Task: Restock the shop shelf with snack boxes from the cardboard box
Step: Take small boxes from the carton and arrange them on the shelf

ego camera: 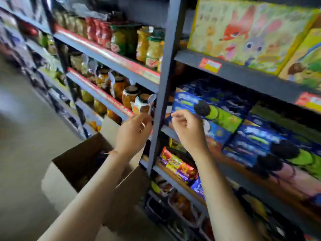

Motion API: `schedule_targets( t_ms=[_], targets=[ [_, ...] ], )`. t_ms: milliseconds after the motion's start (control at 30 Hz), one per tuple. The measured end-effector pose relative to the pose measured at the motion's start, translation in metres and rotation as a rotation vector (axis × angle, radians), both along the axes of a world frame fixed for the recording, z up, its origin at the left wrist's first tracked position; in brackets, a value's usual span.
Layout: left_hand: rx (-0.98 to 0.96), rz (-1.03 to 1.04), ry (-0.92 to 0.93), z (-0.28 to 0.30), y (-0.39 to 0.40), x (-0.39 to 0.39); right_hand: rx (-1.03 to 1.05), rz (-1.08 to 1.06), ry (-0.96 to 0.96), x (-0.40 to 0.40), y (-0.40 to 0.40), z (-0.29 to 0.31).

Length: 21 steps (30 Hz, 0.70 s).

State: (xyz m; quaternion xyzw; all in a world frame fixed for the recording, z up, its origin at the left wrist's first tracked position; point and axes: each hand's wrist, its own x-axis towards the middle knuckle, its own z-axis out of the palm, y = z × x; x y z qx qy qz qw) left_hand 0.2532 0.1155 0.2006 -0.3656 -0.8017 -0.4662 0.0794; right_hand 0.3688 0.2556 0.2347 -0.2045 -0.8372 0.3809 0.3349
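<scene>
Both hands up in front of the dark grey metal shelf upright (160, 94). Left hand (132, 132) sits just left of the post, fingers curled loosely toward it; can't tell if it pinches anything, frame is blurred there. Thin red-and-yellow thread band (111, 151) on that wrist. Right hand (186, 130) is just right of the post, fingers curled in, knuckles near the front edge of the blue snack boxes with a dark round biscuit and green patch printed on them (208, 108). Can't tell whether it touches a box or grips one; nothing clearly held.

Those blue boxes are stacked on the middle shelf of the right bay, several deep, running right and toward the camera.

Open brown cardboard box (83, 160) sits on the floor below the left forearm, flaps up, interior dark, contents not readable.

Shelf below the blue boxes: red, yellow and purple wrapped biscuit packs (177, 165) lying in a row. Shelf above: large yellow-green cartons with cartoon animals (243, 35), red-and-yellow price tags (210, 65) on the shelf edge.

Left bay: glass jars of yellow and green preserves with red labels (149, 47) on the upper shelf, amber-filled jars with dark lids (129, 96) one level down, red strips on the shelf fronts. Grey floor (26, 136) to the left.
</scene>
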Motion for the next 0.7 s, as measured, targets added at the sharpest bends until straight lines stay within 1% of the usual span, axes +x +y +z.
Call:
schedule_targets(
  t_ms=[100,200,333,433,533,600,700],
  targets=[
    [-0.128,0.140,-0.263,-0.082,-0.065,-0.043,-0.126,0.134,-0.245,-0.064,-0.043,-0.082],
    [-0.198,0.297,-0.438,-0.158,-0.125,-0.080,-0.195,0.264,-0.448,-0.124,-0.089,-0.157],
    [-0.184,0.531,-0.719,-0.252,-0.186,-0.123,-0.266,0.357,-0.635,-0.196,-0.139,-0.245],
    [-0.199,0.691,-0.868,-0.314,-0.214,-0.151,-0.312,0.385,-0.756,-0.241,-0.159,-0.308],
    [-0.193,0.804,-1.048,-0.347,-0.217,-0.177,-0.360,0.353,-0.872,-0.276,-0.165,-0.367],
    [-0.159,0.811,-1.144,-0.363,-0.209,-0.196,-0.402,0.311,-0.944,-0.296,-0.166,-0.403],
    [-0.123,0.798,-1.229,-0.394,-0.194,-0.217,-0.444,0.243,-1.047,-0.318,-0.166,-0.450]
  ],
)
